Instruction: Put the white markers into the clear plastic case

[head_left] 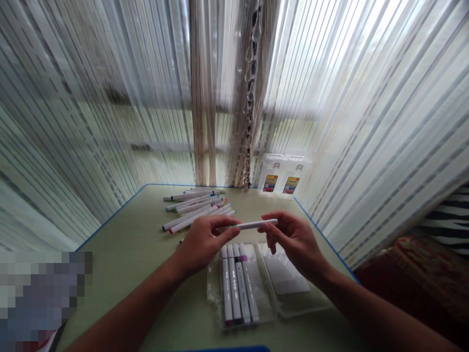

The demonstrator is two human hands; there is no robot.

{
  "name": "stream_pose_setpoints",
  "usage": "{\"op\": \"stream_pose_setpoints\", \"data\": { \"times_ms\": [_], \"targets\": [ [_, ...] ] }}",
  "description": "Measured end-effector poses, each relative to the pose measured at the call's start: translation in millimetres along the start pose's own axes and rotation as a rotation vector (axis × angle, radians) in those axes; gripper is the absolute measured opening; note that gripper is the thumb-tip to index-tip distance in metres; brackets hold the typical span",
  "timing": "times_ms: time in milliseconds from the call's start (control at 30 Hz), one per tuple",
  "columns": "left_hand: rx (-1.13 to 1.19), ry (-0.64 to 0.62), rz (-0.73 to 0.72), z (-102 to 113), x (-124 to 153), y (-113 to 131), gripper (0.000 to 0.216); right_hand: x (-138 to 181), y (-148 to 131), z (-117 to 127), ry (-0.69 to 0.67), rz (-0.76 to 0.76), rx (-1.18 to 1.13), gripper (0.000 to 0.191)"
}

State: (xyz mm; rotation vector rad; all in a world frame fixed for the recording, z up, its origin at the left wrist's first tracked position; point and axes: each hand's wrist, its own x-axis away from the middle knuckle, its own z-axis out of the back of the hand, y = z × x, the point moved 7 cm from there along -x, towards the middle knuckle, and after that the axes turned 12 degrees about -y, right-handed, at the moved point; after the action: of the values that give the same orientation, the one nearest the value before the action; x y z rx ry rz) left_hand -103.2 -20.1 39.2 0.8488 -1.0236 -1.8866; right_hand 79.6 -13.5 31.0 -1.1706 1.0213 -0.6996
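A pale striped curtain (120, 88) fills the far side and both flanks, light coming through it most strongly at the far right. A string of clear and dark beads (251, 88) hangs down it near the middle. Below spreads the green table (124, 254), edged in blue. To its right lie a dark red patterned cloth (414, 259) and, beyond that, a black-and-white striped cloth (450, 215). A pixelated patch hides what is at the near left.

The left hand (205, 238) and right hand (295, 239) are apart, each pinching one end of the same pen. Under them, toward the near side, a clear case lies open: its tray (262, 278) on the left, its lid (289, 278) on the right. At the far right edge of the table two clear boxes (271, 168) stand upright side by side, each with a yellow, red and blue label (270, 183).

A loose pile of markers (194, 220) with coloured ends lies at the far left, beyond the left hand. Four markers (235, 286) lie side by side in the tray's left part; the rightmost has a purple band, its neighbour a black one. The held pen (252, 225), white with a green band by the left fingers, is nearly level above the case's far edge.
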Motion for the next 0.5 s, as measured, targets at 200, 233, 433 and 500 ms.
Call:
{"op": "stream_pose_setpoints", "data": {
  "times_ms": [200,233,433,500],
  "targets": [
    [-0.283,-0.014,-0.156,-3.1,1.6,9.6,0.016,6.6,-4.1,-5.7,-0.028,0.063,0.052,0.022],
    [-0.306,-0.02,-0.176,-4.0,2.0,10.6,0.016,8.1,-5.0,-7.1,-0.037,0.073,0.064,0.021],
    [-0.38,-0.046,-0.254,-9.9,4.9,16.1,0.014,15.5,-15.2,-15.8,-0.096,0.181,0.094,0.021],
    [-0.388,-0.032,-0.274,-11.0,5.4,18.6,0.014,18.1,-20.7,-17.4,-0.103,0.224,0.154,0.022]
  ]
}}
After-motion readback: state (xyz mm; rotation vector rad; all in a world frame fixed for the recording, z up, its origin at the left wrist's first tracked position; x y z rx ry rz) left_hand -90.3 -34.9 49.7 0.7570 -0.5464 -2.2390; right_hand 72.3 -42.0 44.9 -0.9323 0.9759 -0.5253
